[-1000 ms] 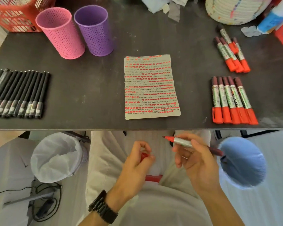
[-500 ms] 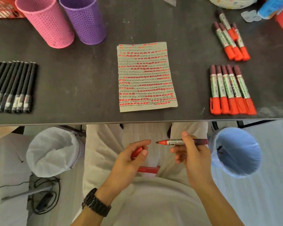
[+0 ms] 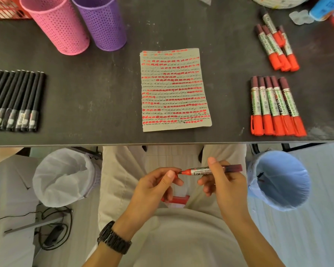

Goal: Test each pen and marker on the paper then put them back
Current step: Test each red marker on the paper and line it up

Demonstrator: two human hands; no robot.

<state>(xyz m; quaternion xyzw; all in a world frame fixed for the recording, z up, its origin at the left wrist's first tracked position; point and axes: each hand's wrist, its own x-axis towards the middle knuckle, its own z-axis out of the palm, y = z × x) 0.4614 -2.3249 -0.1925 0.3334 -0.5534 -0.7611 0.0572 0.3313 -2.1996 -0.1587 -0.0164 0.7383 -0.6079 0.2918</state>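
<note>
Looking down through the head camera, I see both hands working over the lap, below the near edge of the dark desk (image 3: 104, 93). The right hand (image 3: 226, 185) pinches an uncapped red permanent marker with a maroon end (image 3: 201, 171) between thumb and curled fingers, holding it level, nib pointing to 9 o'clock. The left hand (image 3: 154, 187) has its thumb and forefinger closed on a red cap (image 3: 176, 176), mostly hidden, whose mouth sits right at the nib; I cannot tell whether they touch. A black wristwatch (image 3: 114, 241) is on that wrist. A red object (image 3: 175, 200) lies on the lap beneath the left hand; I cannot tell what it is.

At the desk's centre lies the grey sheet of paper (image 3: 175, 89), covered in rows of red dashes and black scribbles. At 3 o'clock from it, five capped red markers (image 3: 274, 106) lie side by side; at 1 o'clock, four more (image 3: 276, 47) are bunched. At 9 o'clock sits a row of black pens (image 3: 14, 101). At 11 o'clock stand a pink perforated cup (image 3: 60, 26) and a purple perforated cup (image 3: 102, 22), just beside each other.

On the floor, a white-lined bin (image 3: 64, 176) stands at 9 o'clock from the hands and a blue-lined bin (image 3: 280, 180) at 3 o'clock.
</note>
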